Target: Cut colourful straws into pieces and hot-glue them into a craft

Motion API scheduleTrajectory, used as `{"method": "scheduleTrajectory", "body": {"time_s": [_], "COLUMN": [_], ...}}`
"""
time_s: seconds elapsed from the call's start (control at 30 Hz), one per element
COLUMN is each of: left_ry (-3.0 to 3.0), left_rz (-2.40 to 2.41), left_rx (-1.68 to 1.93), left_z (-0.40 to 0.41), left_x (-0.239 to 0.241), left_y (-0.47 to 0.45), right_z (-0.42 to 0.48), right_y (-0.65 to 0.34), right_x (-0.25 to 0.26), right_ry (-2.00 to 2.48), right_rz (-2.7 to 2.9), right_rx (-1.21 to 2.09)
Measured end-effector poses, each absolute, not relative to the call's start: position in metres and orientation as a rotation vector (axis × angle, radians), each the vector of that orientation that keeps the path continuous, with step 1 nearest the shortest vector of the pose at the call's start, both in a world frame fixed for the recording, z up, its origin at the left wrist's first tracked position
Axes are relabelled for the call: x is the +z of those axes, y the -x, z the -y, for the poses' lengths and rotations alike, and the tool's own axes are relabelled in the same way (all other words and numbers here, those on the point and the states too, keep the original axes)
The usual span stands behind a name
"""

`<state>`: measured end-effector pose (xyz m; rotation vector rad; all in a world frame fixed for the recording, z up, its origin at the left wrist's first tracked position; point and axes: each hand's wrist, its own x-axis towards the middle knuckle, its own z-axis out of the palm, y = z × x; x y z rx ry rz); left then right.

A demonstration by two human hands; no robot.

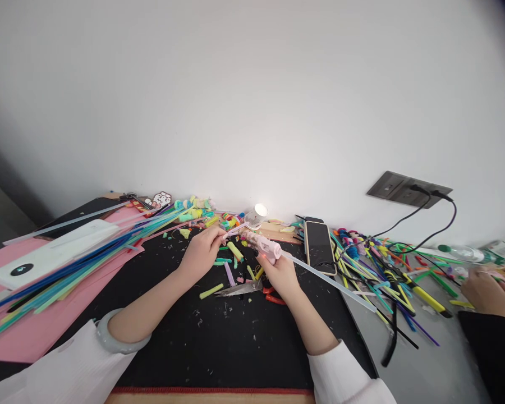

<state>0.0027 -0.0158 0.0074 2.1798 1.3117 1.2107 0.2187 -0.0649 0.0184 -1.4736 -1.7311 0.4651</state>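
1. Pink hot-glue gun (268, 247) sits at the centre of the frame, above the black mat (185, 348), with a translucent glue stick (332, 282) slanting out of its back toward the lower right.
2. The right hand (281, 274) wraps its fingers around the gun; whether the trigger is squeezed cannot be told.
3. The left hand (202, 249), just left of centre, pinches a thin pale-pink strip (237, 228) between thumb and fingertips.
4. Red stitching edges the mat at the bottom of the frame; lint and cut pipe-cleaner pieces speckle it, near open scissors (240, 289) below the hands.
5. At left, a pink sheet (33, 342) carries a bundle of pipe cleaners (88, 266).
6. A bare pale wall (252, 101) fills the upper frame, a paper cup (257, 216) near its foot and a dark socket panel (409, 189) at right, with two black cables plugged in.
7. Right of the mat, a smartphone (320, 245) lies near its edge; a grey tabletop (429, 365) bears more pipe cleaners, beside another person's hand (492, 293).
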Motion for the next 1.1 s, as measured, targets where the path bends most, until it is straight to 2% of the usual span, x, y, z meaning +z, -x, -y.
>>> {"method": "scheduleTrajectory", "body": {"time_s": [0.83, 1.1], "left_ry": [-1.996, -1.896], "left_rz": [-1.337, -1.36], "left_rx": [1.247, 1.247], "left_z": [0.02, 0.018], "left_x": [0.014, 0.013], "left_y": [-0.003, -0.004], "right_z": [0.056, 0.061], "right_y": [-0.229, -0.229], "right_x": [0.014, 0.027], "right_ry": [1.64, 1.999], "right_rz": [1.719, 1.755], "right_rx": [0.301, 0.095]}}
